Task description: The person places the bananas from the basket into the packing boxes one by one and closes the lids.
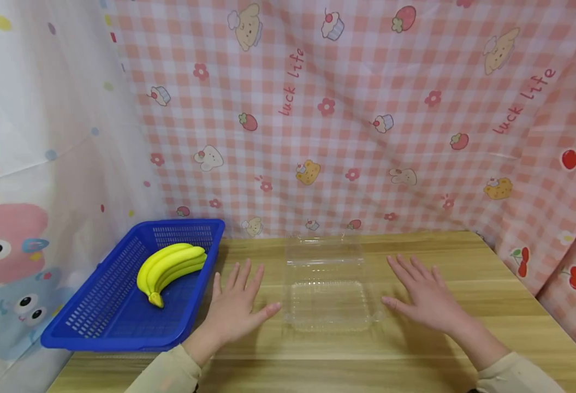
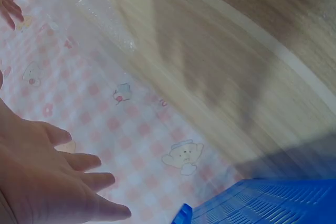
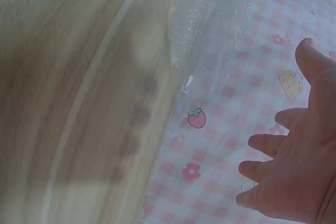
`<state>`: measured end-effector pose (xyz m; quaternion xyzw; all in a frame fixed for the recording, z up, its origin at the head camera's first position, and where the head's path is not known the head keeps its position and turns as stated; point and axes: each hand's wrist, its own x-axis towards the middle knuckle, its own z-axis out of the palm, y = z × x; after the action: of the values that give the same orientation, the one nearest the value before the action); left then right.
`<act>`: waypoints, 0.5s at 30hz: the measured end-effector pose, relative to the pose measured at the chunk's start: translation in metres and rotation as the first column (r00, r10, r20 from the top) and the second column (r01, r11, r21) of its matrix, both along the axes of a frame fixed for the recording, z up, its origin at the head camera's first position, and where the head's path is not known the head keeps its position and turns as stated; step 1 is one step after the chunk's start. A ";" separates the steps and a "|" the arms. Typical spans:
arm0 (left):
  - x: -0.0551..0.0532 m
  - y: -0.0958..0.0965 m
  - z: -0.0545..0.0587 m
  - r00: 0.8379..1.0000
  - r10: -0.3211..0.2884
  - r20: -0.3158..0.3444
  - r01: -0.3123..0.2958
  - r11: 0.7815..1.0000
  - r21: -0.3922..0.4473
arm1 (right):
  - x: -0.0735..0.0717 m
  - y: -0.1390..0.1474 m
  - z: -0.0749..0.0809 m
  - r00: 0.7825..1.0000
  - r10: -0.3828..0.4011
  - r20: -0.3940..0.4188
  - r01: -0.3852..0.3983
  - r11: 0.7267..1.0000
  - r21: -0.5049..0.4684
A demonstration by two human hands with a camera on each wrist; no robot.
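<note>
Both hands are held over the wooden table with fingers spread and nothing in them. My left hand (image 1: 233,310) is between the blue basket (image 1: 116,343) and a clear plastic clamshell box (image 1: 329,305), its thumb pointing toward the box. On the box's other side is my right hand (image 1: 427,302), thumb also toward it. The box stands with its lid (image 1: 324,251) folded back toward the curtain. A bunch of yellow bananas (image 1: 172,267) lies inside the basket. In the wrist views the left hand (image 2: 58,177) and right hand (image 3: 296,156) show straight, parted fingers.
A pink checked curtain (image 1: 342,142) hangs along the table's back edge and down the right side. A white printed curtain (image 1: 71,142) borders the left, close to the basket. The wooden table (image 1: 337,365) runs under both hands.
</note>
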<state>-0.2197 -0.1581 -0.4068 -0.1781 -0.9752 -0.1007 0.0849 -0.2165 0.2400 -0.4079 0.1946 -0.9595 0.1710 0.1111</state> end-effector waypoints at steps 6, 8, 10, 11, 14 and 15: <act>0.004 0.000 0.000 0.997 -0.031 -0.070 0.032 0.999 0.009 | 0.000 -0.001 -0.004 0.999 0.036 -0.029 -0.039 0.993 -0.112; 0.005 -0.001 0.000 0.993 -0.046 -0.109 0.049 0.999 0.017 | 0.000 -0.001 -0.006 0.999 0.045 -0.027 -0.049 0.986 -0.158; 0.005 -0.001 0.000 0.986 -0.064 -0.153 0.069 0.997 0.025 | 0.000 -0.001 -0.007 0.998 0.049 -0.025 -0.053 0.978 -0.201; 0.005 -0.002 0.000 0.981 -0.074 -0.179 0.080 0.997 0.025 | 0.000 -0.001 -0.008 0.999 0.049 -0.021 -0.052 0.974 -0.221; 0.006 -0.004 0.000 0.960 -0.102 -0.259 0.114 0.993 0.031 | 0.000 -0.001 -0.009 0.999 0.045 -0.001 -0.043 0.958 -0.284; 0.006 -0.005 0.000 0.953 -0.112 -0.281 0.126 0.991 0.036 | -0.001 -0.002 -0.010 0.999 0.044 0.008 -0.039 0.951 -0.307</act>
<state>-0.2138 -0.1626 -0.4065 -0.2466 -0.9380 -0.1054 0.2198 -0.2172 0.2385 -0.4179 0.1937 -0.9177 0.3218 0.1292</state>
